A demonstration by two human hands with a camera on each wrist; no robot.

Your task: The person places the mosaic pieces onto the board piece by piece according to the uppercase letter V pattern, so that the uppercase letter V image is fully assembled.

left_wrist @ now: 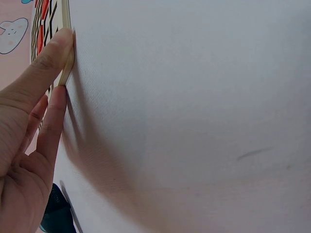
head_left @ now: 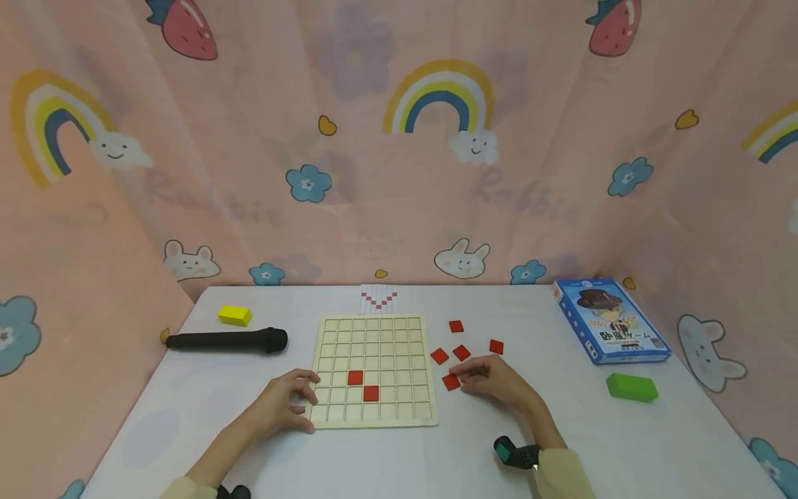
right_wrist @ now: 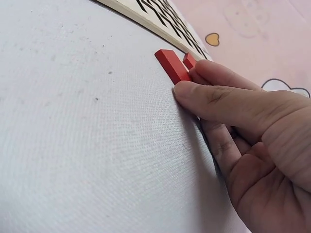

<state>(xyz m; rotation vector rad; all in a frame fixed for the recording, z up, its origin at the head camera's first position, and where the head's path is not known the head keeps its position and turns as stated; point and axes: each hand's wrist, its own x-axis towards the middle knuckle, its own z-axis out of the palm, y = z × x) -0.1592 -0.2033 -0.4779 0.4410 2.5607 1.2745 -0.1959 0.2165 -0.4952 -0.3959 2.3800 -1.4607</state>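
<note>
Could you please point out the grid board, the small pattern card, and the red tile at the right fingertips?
Grid board (head_left: 387, 362): head view, on a bare cell near its middle.
Pattern card (head_left: 379, 299): head view, on the middle of its printed face.
Red tile (head_left: 450, 383): head view, on its visible flat face.

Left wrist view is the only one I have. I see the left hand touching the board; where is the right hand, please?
Observer: The right hand is right of the board, at a red tile.
Operator: How many tiles are on that side, please?
Observer: Five, all red, counting the one at the hand.
Operator: Thank you. And what lies beyond the board's far edge?
Observer: A card with red marks in a V shape.
</note>
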